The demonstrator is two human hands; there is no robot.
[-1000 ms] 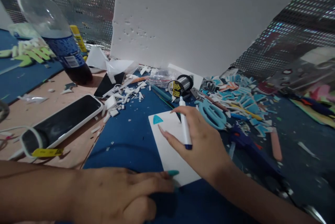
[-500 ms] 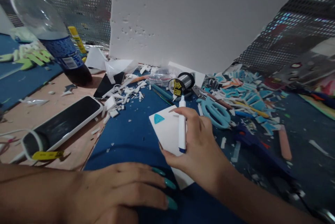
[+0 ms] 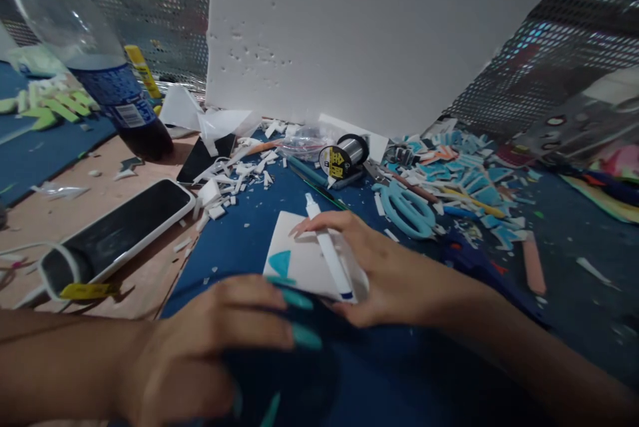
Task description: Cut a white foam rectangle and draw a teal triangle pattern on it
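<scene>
A white marker (image 3: 330, 257) with a dark blue end lies slanted in my right hand (image 3: 372, 261), between its fingers and thumb. Under that hand is a flat white piece (image 3: 292, 234), like a card or thin foam board, with a blue triangular patch (image 3: 280, 262) near its left edge. The right fingertips rest over the piece; whether they also grip it I cannot tell. My left hand (image 3: 214, 340), somewhat blurred, is at the near left, thumb and fingers apart. Its long teal nails reach the near edge of the piece; contact is unclear.
Light-blue scissors (image 3: 407, 211), a wire spool (image 3: 344, 155) and piles of blue and white scraps (image 3: 464, 177) lie beyond my hands. Leftward are a phone (image 3: 124, 234) and a leaning bottle (image 3: 117, 94) of dark drink. A white board (image 3: 349, 34) stands at the back.
The white piece has turned, and its patch now lies lower and further left. My right hand and the marker have shifted left, the marker tilting. My left hand's thumb has come into view.
</scene>
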